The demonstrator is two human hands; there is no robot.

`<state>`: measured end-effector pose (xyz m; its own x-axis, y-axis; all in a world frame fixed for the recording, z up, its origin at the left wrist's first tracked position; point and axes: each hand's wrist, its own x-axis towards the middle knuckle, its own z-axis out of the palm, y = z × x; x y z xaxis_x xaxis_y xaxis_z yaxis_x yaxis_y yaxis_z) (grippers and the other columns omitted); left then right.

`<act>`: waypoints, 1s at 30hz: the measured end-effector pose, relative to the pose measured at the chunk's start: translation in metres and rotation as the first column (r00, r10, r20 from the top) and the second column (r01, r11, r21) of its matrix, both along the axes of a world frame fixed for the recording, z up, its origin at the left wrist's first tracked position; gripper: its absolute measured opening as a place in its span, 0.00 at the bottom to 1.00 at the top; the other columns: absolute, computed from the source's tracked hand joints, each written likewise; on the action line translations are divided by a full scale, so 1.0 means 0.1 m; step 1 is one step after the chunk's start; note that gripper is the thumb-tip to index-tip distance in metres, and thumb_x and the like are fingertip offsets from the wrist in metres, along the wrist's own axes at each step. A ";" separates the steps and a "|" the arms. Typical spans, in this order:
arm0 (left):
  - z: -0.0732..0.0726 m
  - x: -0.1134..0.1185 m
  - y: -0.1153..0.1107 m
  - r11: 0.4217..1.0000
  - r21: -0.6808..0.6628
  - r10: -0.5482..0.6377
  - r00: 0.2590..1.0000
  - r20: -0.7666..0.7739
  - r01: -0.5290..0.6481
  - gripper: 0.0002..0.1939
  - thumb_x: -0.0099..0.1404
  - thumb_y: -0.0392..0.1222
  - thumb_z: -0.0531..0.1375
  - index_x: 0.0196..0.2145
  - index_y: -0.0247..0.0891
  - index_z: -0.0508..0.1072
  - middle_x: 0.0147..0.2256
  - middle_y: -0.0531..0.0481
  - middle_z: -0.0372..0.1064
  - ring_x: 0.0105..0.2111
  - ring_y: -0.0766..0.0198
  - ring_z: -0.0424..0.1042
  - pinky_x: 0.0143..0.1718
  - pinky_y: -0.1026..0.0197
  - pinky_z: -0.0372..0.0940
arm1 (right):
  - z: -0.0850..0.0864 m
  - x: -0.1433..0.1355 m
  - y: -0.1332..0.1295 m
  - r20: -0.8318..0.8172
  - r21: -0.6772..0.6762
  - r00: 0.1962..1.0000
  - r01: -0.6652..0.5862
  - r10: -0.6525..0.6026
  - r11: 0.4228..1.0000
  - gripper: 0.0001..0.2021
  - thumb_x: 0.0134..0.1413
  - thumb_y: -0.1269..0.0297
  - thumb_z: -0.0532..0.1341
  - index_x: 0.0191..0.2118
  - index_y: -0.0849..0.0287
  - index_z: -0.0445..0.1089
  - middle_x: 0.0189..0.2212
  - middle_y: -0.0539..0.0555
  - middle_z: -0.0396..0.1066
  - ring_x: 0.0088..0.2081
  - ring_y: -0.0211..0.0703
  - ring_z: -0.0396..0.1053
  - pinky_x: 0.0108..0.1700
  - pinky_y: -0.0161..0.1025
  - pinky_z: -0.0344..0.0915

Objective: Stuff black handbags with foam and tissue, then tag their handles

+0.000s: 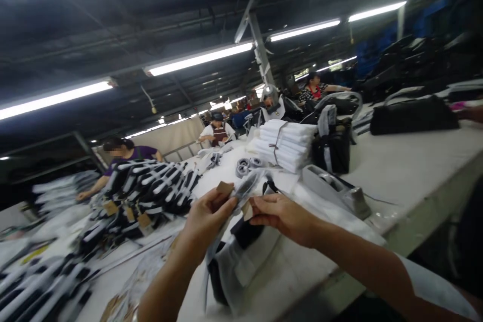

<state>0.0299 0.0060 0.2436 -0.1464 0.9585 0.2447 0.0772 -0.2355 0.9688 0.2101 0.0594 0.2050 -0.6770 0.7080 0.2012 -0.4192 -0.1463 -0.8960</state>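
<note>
My left hand (206, 219) is closed, with a small brown card tag (225, 187) showing at its fingertips. My right hand (285, 215) pinches a tan piece of card (247, 210) between thumb and fingers, just right of the left hand. Between the two hands runs a grey strap (251, 184) that looks wrapped in thin film; whether the fingers also grip it I cannot tell. Below them lies a black and grey bag (247, 234), partly covered by pale wrapping, on the white table (294, 282).
A tied stack of white folded sheets (285, 143) and a dark upright bag (335, 148) stand beyond my hands. Black-and-white wrapped bags (151, 186) are piled left, with rolled grey straps (245, 165) at centre. Several co-workers, one in a purple top (141, 153), surround the table.
</note>
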 end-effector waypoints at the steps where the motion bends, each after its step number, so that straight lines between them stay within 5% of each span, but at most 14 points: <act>1: 0.01 0.00 0.00 1.000 0.002 -0.015 1.000 -0.013 0.015 0.26 0.50 0.47 0.75 0.46 0.35 0.79 0.43 0.42 0.79 0.45 0.52 0.77 0.47 0.58 0.71 | -0.03 -0.01 0.01 0.002 0.017 1.000 0.001 -0.001 1.000 0.19 0.44 0.48 0.72 0.34 0.61 0.79 0.35 0.54 0.74 0.41 0.42 0.70 0.50 0.40 0.67; 5: 0.00 0.01 0.01 0.997 0.070 -0.036 0.996 -0.076 0.042 0.21 0.56 0.46 0.71 0.46 0.36 0.79 0.43 0.43 0.79 0.47 0.53 0.77 0.49 0.58 0.69 | -0.14 -0.13 0.02 -0.013 0.077 0.995 0.104 -0.103 0.992 0.19 0.47 0.49 0.72 0.40 0.58 0.81 0.40 0.54 0.76 0.44 0.44 0.71 0.50 0.41 0.69; 16: -0.26 0.15 0.06 0.960 0.221 0.202 0.971 -0.125 -0.171 0.16 0.59 0.41 0.67 0.46 0.37 0.79 0.47 0.41 0.78 0.48 0.52 0.76 0.54 0.52 0.68 | -0.34 -0.56 -0.03 -0.139 0.087 0.863 0.499 -0.486 0.862 0.18 0.55 0.46 0.66 0.38 0.58 0.73 0.35 0.52 0.74 0.36 0.42 0.72 0.41 0.38 0.70; 22: -0.23 0.20 0.01 0.967 0.207 0.189 0.962 -0.197 -0.147 0.17 0.63 0.41 0.64 0.49 0.36 0.78 0.46 0.44 0.79 0.46 0.55 0.77 0.49 0.58 0.70 | -0.38 -0.58 0.06 -0.126 0.121 0.836 0.548 -0.534 0.828 0.19 0.55 0.46 0.66 0.29 0.57 0.64 0.23 0.46 0.65 0.27 0.37 0.67 0.33 0.35 0.65; 30: -0.24 0.23 -0.04 0.943 0.267 0.266 0.931 -0.248 -0.198 0.16 0.65 0.47 0.63 0.46 0.35 0.80 0.35 0.48 0.80 0.32 0.62 0.77 0.34 0.65 0.70 | -0.37 -0.61 0.01 -0.122 0.120 0.832 0.554 -0.542 0.824 0.20 0.58 0.46 0.63 0.28 0.57 0.62 0.20 0.46 0.65 0.24 0.36 0.64 0.28 0.33 0.61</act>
<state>0.0530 0.0023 0.2196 -0.2515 0.8160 0.5204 0.4144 -0.3951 0.8198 0.1492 0.0599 0.1678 -0.1637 0.9161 0.3661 -0.4616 0.2568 -0.8491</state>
